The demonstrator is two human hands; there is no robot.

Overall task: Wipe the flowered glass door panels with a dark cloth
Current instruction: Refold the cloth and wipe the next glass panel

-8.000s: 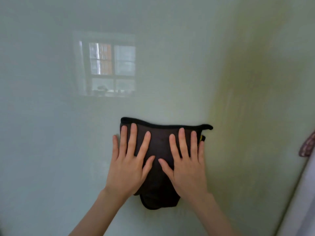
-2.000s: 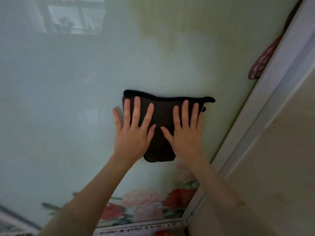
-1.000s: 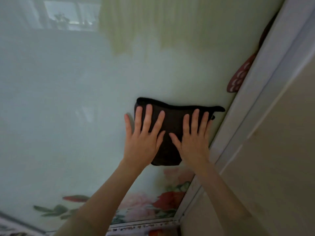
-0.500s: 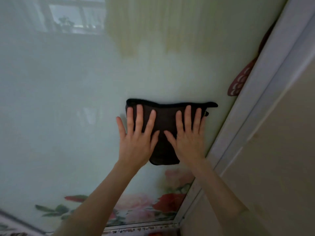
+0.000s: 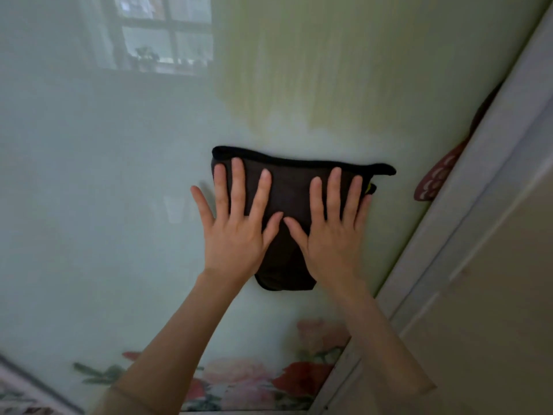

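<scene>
Left grip (image 5: 236, 238), right grip (image 5: 332, 241) on cloth (image 5: 288, 187)

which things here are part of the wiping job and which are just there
In the job: dark cloth; flowered glass panel; left hand and right hand, both pressed flat on the cloth.

Just there: white door frame; red patterned object at the frame; window reflection in the glass; plain panel at right.

We see a white frame (image 5: 449, 229) running diagonally. Right of the frame lies a plain beige panel (image 5: 493, 324). At the frame's left edge a dark red scalloped thing (image 5: 434, 181) shows. Far left of the frame, a window reflection (image 5: 161, 34).
</scene>
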